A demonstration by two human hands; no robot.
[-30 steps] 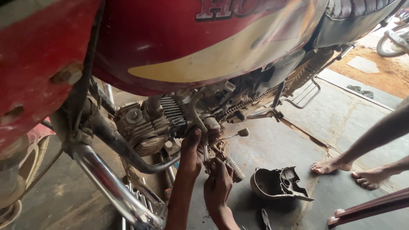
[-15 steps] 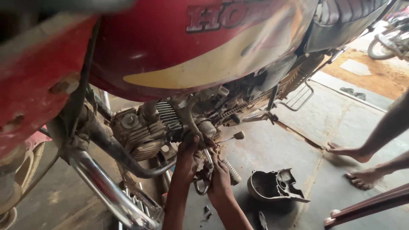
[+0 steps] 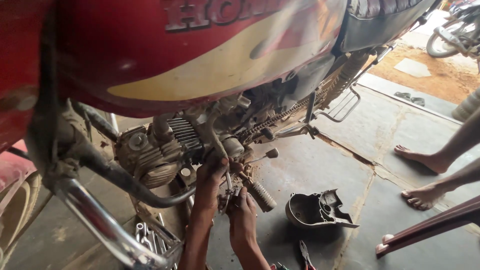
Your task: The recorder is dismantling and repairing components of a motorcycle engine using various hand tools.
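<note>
A view from above looks down past a red and cream fuel tank (image 3: 200, 55) of a motorcycle onto its dirty engine (image 3: 160, 150). Two bare hands reach up from the bottom edge to the lower side of the engine. The left hand (image 3: 210, 182) presses against the engine case, its fingers together and curled over a grimy part just below the finned cylinder. The right hand (image 3: 242, 212) sits just beside and slightly below it, fingers curled close around a small metal part (image 3: 227, 192) at the same spot; what exactly it grips is hidden by dirt and by the fingers. A ribbed footrest (image 3: 260, 192) sticks out just to the right of the hands. A chrome exhaust pipe (image 3: 100, 225) runs along the lower left.

On the concrete floor (image 3: 325, 160), near the right hand, lies a removed engine side cover (image 3: 317, 210), hollow side up. A pair of pliers (image 3: 305, 255) lies near the bottom edge, just below the cover. At the right, another person's two bare feet (image 3: 425, 177) stand on the floor, well apart from the hands. Another motorcycle's wheel (image 3: 450, 37) shows at the top right.
</note>
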